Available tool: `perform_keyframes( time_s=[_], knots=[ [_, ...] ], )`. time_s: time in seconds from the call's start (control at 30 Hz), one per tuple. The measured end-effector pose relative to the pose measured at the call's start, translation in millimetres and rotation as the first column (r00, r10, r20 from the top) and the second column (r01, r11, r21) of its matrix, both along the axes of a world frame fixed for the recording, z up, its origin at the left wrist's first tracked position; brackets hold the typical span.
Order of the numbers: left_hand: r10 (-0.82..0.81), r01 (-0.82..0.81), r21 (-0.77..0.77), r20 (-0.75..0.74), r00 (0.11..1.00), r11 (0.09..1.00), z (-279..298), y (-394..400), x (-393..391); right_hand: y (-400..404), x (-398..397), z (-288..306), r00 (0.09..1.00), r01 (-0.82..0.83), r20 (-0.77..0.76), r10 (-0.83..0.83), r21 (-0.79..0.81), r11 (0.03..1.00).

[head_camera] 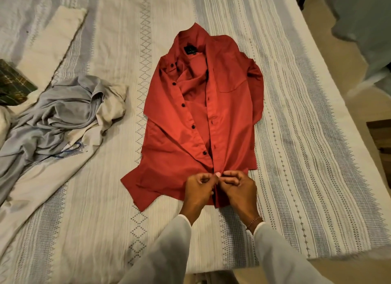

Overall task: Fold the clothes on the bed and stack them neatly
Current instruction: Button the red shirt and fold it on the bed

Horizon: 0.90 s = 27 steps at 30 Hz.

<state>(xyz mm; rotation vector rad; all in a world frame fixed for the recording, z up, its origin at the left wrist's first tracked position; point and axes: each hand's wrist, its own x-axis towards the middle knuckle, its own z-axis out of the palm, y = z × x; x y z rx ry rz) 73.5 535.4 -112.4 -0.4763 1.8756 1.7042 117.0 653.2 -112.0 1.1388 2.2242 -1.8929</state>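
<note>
At the far left edge lies a dark plaid cloth (14, 82), and beside it a rumpled heap of grey and cream clothes (63, 114) waits on the striped bedspread (306, 135). In the middle the red shirt (203, 118) lies front up, collar away from the person, its placket open above the hem. The left hand (198, 190) and right hand (239, 188) meet at the bottom of the placket, fingers curled and pinching the two front edges, apparently fastening the lowest button. A mismatched button and hole would skew the front, and tugging could drag the sleeves out of line, spoiling the fold
</note>
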Motion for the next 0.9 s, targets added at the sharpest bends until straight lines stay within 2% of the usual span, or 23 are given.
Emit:
perform_keyframes(
  time_s=[0.13,0.43,0.57,0.67,0.73,0.83,0.9],
  knots=[
    [0.032,-0.032,-0.028,-0.009,0.999,0.999,-0.9,0.3,0.8,-4.9,-2.0,-1.4,0.999,-0.027,-0.016,0.028,0.085,0.996],
    [0.078,-0.076,-0.015,0.115,0.99,0.997,-1.2,-3.1,-8.7,-5.4,3.3,-9.5,0.972,-0.154,-0.13,0.195,0.271,0.95],
    [0.037,-0.034,-0.025,0.115,0.993,0.999,-4.7,-7.0,-9.8,-4.8,3.1,-6.9,0.967,-0.168,-0.15,0.206,0.229,0.959],
    [-0.041,0.043,-0.012,0.109,0.993,0.999,-4.5,-11.9,-10.6,-2.4,1.2,-3.5,0.971,-0.178,-0.144,0.19,0.093,0.98],
    [-0.095,0.095,0.008,0.095,0.991,0.995,-3.6,-15.4,-8.7,-1.5,1.8,-4.2,0.974,-0.181,-0.124,0.188,0.059,0.982],
    [-0.117,0.118,-0.011,0.083,0.99,0.993,0.7,-18.1,-7.1,0.9,4.2,-4.4,0.968,-0.222,-0.086,0.234,0.127,0.967],
    [-0.185,0.191,-0.057,0.097,0.978,0.98,2.5,-17.2,-5.5,7.2,5.3,-5.4,0.944,-0.323,0.002,0.331,0.223,0.92]
  ],
)
